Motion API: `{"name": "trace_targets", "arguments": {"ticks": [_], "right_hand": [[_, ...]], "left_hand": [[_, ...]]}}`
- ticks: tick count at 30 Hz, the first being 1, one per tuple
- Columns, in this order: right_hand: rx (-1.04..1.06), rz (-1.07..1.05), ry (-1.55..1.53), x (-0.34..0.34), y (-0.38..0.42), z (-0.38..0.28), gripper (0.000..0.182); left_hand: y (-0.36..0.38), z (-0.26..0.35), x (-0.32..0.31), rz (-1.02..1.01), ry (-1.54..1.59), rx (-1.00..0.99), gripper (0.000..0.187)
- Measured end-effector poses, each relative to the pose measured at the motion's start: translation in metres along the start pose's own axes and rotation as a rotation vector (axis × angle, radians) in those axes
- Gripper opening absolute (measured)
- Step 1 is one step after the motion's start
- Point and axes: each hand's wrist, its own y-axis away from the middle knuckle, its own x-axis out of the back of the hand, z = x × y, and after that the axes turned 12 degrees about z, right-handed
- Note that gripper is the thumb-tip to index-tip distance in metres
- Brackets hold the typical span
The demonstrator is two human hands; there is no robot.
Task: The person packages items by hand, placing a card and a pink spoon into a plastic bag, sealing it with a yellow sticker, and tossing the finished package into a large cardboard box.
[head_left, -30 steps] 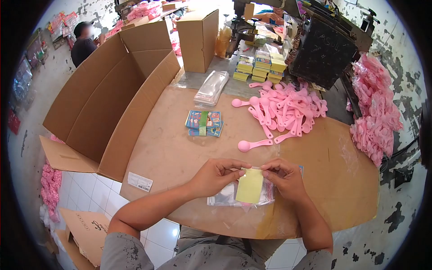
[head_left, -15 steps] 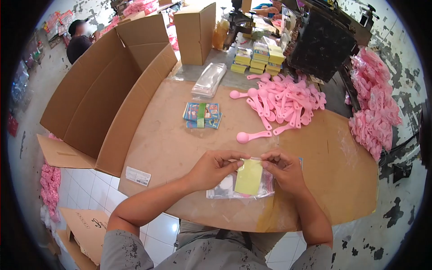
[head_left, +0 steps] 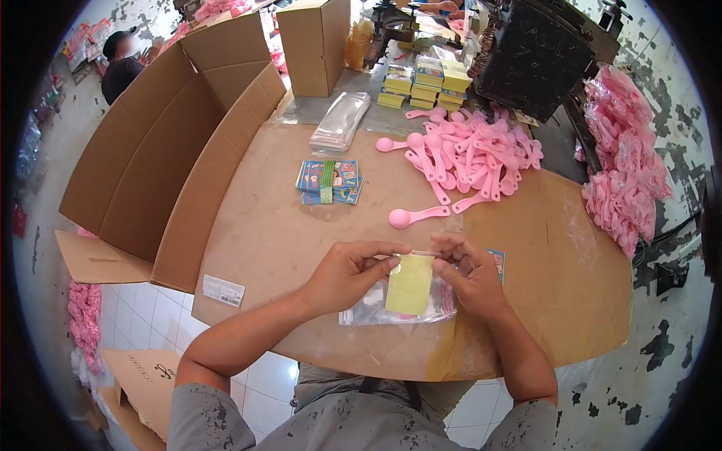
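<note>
A small clear bag with a yellow card (head_left: 410, 284) inside hangs between my two hands, over a pile of clear plastic bags (head_left: 361, 310) on the cardboard-covered table. My left hand (head_left: 350, 274) pinches the bag's upper left corner between thumb and fingers. At the upper right corner, my right hand (head_left: 470, 276) has its thumb against the bag's edge and its fingers curled close above. Part of a blue printed card (head_left: 496, 263) shows behind my right hand. Beyond the hands lie a single pink spoon (head_left: 417, 216) and a banded stack of blue cards (head_left: 329, 180).
A heap of pink spoons (head_left: 481, 154) lies at the back right, with card stacks (head_left: 425, 79) behind it. Clear sleeves (head_left: 340, 122) lie at the back. A large open carton (head_left: 169, 143) stands left. A black machine (head_left: 534, 60) is at the back right. A person (head_left: 120, 68) sits far left.
The view has shifted slightly. My right hand's fingers have lifted and loosened a little at the bag's top corner. My left hand keeps its pinch.
</note>
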Motion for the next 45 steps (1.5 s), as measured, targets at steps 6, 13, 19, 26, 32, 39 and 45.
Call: {"name": "trace_targets", "arguments": {"ticks": [6,13,19,26,32,39,45], "right_hand": [[-0.053,-0.101,0.157,-0.003,0.006,-0.005,0.049],[0.031,-0.085,0.098,0.000,0.006,-0.010,0.044],[-0.040,0.040,-0.060,0.018,0.002,-0.041,0.035],[0.260,-0.010,0.785,0.077,-0.014,-0.043,0.041],[0.246,-0.030,0.902,0.097,-0.005,-0.022,0.040],[0.120,0.029,0.739,0.100,-0.004,-0.017,0.036],[0.359,0.140,0.957,0.105,-0.004,-0.003,0.034]], "left_hand": [[0.000,-0.001,0.003,0.052,0.047,-0.087,0.030],[-0.001,0.000,-0.001,0.047,0.090,-0.135,0.032],[-0.004,0.030,0.037,0.079,0.087,-0.052,0.027],[-0.024,0.058,0.075,0.769,0.571,-0.395,0.045],[-0.010,0.011,0.017,0.065,-0.446,-0.342,0.041],[-0.009,-0.006,-0.017,-0.013,-0.812,-0.645,0.031],[-0.019,-0.017,-0.013,-0.126,-0.591,-0.557,0.020]]}}
